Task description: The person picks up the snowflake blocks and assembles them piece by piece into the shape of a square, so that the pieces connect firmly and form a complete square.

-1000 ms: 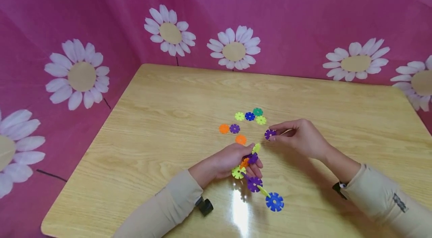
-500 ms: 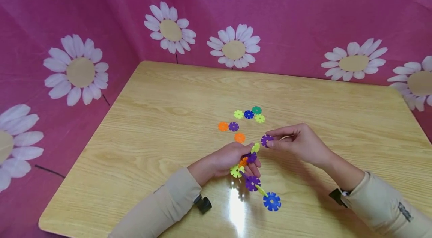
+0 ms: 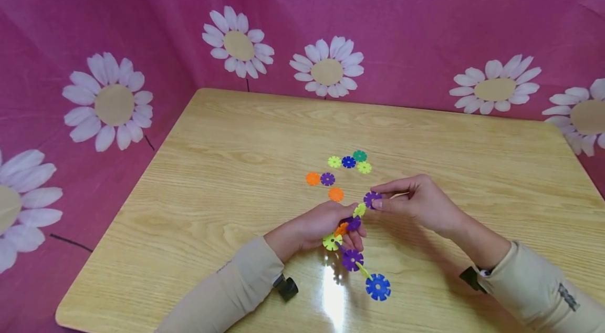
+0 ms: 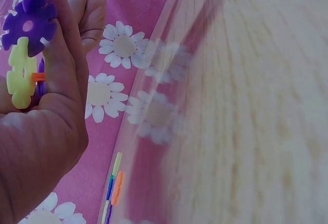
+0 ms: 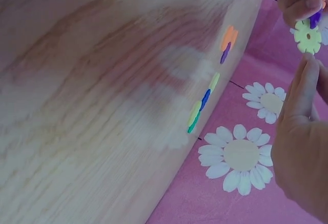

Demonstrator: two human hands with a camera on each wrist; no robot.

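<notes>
My left hand grips a chain of notched plastic discs slotted into one another. A yellow disc forms its upper end, near the thumb. Below the palm the chain runs past a lime disc and a purple disc to a blue disc at the lower end. Between finger and thumb my right hand pinches a loose purple disc, its edge right at the yellow disc. In the right wrist view, the right fingers hide that purple disc, and the yellow disc shows just beyond them.
Several loose discs lie on the wooden table beyond the hands: orange, orange, purple, yellow, blue, green. A pink flowered cloth hangs behind the table.
My right hand has brought the purple disc left and down to the chain's yellow end. The left hand stays nearly in place, and the chain's blue end has shifted slightly left.
</notes>
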